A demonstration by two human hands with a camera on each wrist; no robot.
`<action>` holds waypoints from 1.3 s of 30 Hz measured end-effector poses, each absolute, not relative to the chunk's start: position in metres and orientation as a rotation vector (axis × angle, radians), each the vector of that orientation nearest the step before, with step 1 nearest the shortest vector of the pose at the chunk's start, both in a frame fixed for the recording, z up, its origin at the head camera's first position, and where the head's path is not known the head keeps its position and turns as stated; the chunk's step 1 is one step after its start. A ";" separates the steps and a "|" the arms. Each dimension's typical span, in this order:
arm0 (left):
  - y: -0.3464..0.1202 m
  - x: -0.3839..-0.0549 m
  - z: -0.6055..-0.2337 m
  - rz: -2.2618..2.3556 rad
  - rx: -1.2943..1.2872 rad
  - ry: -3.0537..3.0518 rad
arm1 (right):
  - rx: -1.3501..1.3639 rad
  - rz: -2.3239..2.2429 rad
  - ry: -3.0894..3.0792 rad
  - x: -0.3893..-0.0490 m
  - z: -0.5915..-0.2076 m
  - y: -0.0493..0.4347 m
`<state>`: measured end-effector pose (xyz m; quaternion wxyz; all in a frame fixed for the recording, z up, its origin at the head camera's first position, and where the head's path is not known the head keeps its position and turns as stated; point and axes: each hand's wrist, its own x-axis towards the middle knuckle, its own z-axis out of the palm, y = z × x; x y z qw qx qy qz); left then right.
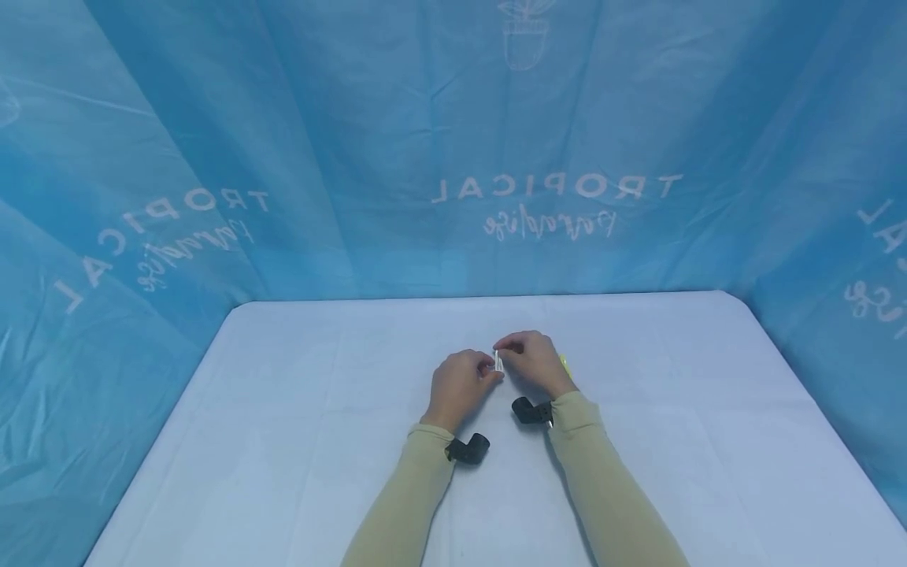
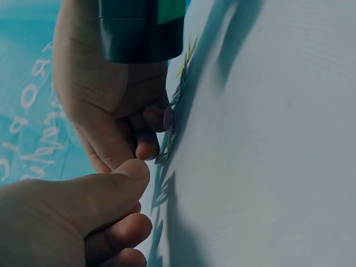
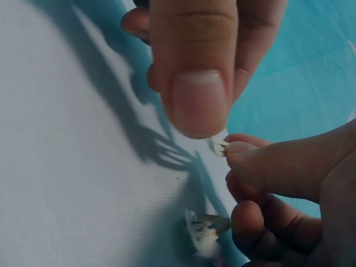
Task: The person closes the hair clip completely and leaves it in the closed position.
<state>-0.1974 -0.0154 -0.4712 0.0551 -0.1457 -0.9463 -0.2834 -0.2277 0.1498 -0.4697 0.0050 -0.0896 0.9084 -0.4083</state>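
A small white piece with narrow prongs [image 1: 498, 361] is held up between the two hands, close over the white table. My right hand [image 1: 536, 364] pinches one end of it between thumb and finger; the pale tip [image 3: 218, 147] shows in the right wrist view. My left hand [image 1: 460, 386] has thumb and fingers closed on its other side, and the left thumb [image 3: 196, 100] hides part of it. In the left wrist view the piece is mostly hidden behind the fingers. Its exact kind cannot be told.
A pale pronged item [image 3: 206, 228] lies on the table beside the right hand, blurred. A yellow-green thing [image 1: 564, 365] shows behind the right hand. Blue printed curtains [image 1: 553, 236] hang around the white tabletop [image 1: 298, 417]. Black cameras [image 1: 469, 449] sit on both wrists.
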 end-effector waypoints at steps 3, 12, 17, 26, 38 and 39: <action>-0.015 -0.197 -0.473 -0.844 -0.448 -2.871 | -0.287 -1.250 2.882 -0.228 -0.469 0.150; -0.011 -0.196 -0.476 -0.808 -0.437 -2.892 | -0.263 -1.155 2.913 -0.226 -0.468 0.149; -0.010 -0.195 -0.477 -0.780 -0.444 -2.884 | -0.265 -1.106 2.933 -0.225 -0.469 0.148; -0.010 -0.194 -0.476 -0.784 -0.450 -2.885 | -0.258 -1.092 2.939 -0.224 -0.470 0.148; -0.008 -0.194 -0.476 -0.792 -0.453 -2.875 | -0.252 -1.101 2.932 -0.224 -0.470 0.146; -0.008 -0.194 -0.476 -0.796 -0.450 -2.877 | -0.253 -1.101 2.932 -0.224 -0.470 0.146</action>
